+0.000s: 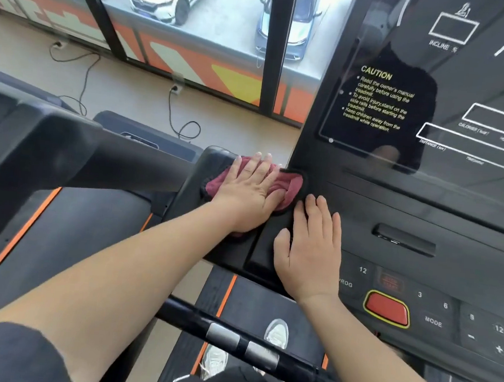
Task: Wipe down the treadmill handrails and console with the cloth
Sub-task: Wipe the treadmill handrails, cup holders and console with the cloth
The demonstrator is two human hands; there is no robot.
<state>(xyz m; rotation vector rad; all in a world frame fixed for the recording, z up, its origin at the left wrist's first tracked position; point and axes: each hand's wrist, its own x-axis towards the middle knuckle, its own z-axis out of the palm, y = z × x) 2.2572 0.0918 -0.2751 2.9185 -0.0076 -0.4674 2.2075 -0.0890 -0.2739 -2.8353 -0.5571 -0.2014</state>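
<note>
A dark red cloth (292,186) lies bunched on the left wing of the black treadmill console (426,206). My left hand (249,193) presses flat on top of the cloth, fingers spread and pointing away from me. My right hand (309,250) rests flat on the bare console surface just right of the cloth, holding nothing. A black handrail bar with silver pulse sensors (240,340) runs across below my forearms. The console's glossy display panel (405,91) with yellow caution text rises at the right.
A red stop button (386,307) and number keys sit right of my right hand. A neighbouring treadmill (50,149) stands at the left. Power cables (172,113) trail on the floor by the window. My shoes (276,333) stand on the belt below.
</note>
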